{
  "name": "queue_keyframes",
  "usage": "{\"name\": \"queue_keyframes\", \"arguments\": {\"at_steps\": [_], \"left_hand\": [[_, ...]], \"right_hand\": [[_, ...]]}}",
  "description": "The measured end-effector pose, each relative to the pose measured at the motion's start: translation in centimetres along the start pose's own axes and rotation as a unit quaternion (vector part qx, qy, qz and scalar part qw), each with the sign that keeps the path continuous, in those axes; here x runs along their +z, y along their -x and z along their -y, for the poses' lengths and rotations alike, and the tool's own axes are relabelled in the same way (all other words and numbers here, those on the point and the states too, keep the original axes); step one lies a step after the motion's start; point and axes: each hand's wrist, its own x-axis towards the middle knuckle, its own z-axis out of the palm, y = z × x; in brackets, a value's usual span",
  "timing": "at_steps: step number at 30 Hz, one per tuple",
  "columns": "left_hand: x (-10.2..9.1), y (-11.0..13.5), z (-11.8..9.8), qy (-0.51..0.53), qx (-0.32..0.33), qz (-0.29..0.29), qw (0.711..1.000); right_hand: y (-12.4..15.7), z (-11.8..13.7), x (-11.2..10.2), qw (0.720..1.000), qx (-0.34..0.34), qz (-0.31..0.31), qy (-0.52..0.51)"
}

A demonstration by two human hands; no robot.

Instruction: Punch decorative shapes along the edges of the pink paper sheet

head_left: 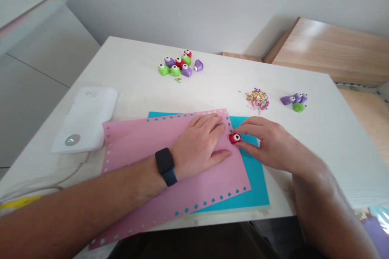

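Note:
My left hand (pixel 203 141) lies flat with fingers stretched out on a pink paper sheet (pixel 146 158), near its right edge; a black watch is on that wrist. The pink sheet has small star holes punched along its borders and lies over a blue sheet (pixel 258 186). My right hand (pixel 267 141) pinches a small red craft punch (pixel 235 138) set on the right edge of the pink sheet.
A cluster of green, purple and red punches (pixel 180 66) sits at the table's far middle. Coloured paper bits (pixel 257 100) and three more punches (pixel 295 101) lie at the right. A white device (pixel 86 119) with a cable rests at the left. Wooden boards (pixel 331 48) stand behind the white table (pixel 127 68).

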Motion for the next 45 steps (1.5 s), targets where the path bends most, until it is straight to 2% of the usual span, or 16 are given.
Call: {"name": "queue_keyframes", "arguments": {"at_steps": [14,24,30,45], "left_hand": [[-0.1,0.0,-0.1,0.01,-0.003,0.004,1.0],[-0.3,-0.1,-0.1,0.013,0.002,0.009,1.0],[-0.4,-0.1,-0.1,0.019,0.011,0.011,1.0],[-0.5,-0.3,-0.3,0.033,0.038,0.019,0.999]], "right_hand": [[0.0,0.2,0.0,1.0,0.007,-0.002,0.01],[0.1,0.7,-0.5,0.999,-0.006,-0.041,-0.018],[0.3,1.0,-0.9,0.996,-0.036,-0.07,-0.03],[0.3,2.1,-0.6,0.997,-0.046,-0.003,0.061]]}}
